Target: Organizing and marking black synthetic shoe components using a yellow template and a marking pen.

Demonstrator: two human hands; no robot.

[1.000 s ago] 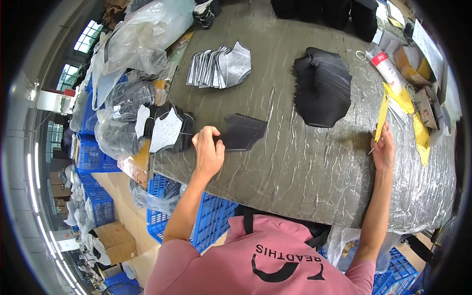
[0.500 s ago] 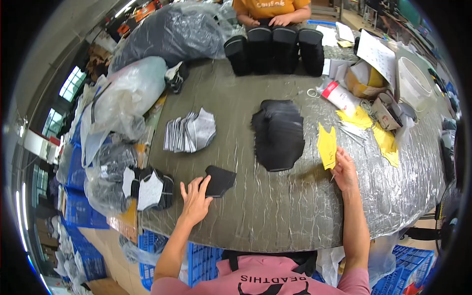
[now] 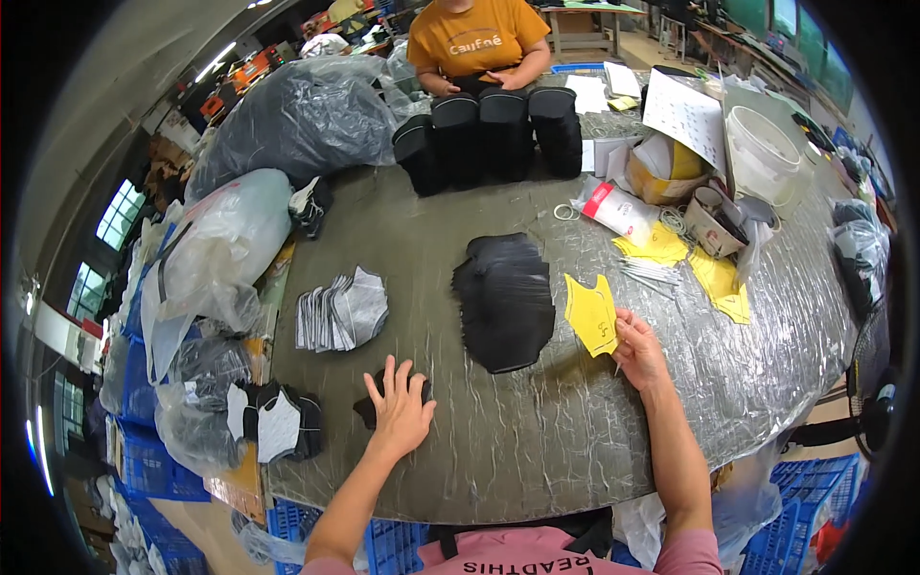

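Note:
My left hand (image 3: 400, 407) lies flat, fingers spread, on a small black fabric piece (image 3: 369, 409) near the table's front edge. My right hand (image 3: 639, 349) pinches the lower corner of a yellow paper pattern (image 3: 590, 312) that stands up off the table. Between the two hands, a little further away, lies a stack of black fabric pieces (image 3: 506, 299). A fanned stack of grey pieces (image 3: 342, 311) lies to the left of it.
The table (image 3: 537, 450) is covered in wrinkled grey plastic. More yellow patterns (image 3: 721, 280), a white bucket (image 3: 762, 153), boxes and a bagged roll (image 3: 619, 209) crowd the right. A person in an orange shirt (image 3: 476, 43) faces black stacks (image 3: 484, 134) at the far side. Plastic bags (image 3: 225, 244) and blue crates (image 3: 144, 460) stand left.
The view has tilted up, showing more of the far side. My left hand has settled flat on the small black piece. My right hand still holds the yellow pattern.

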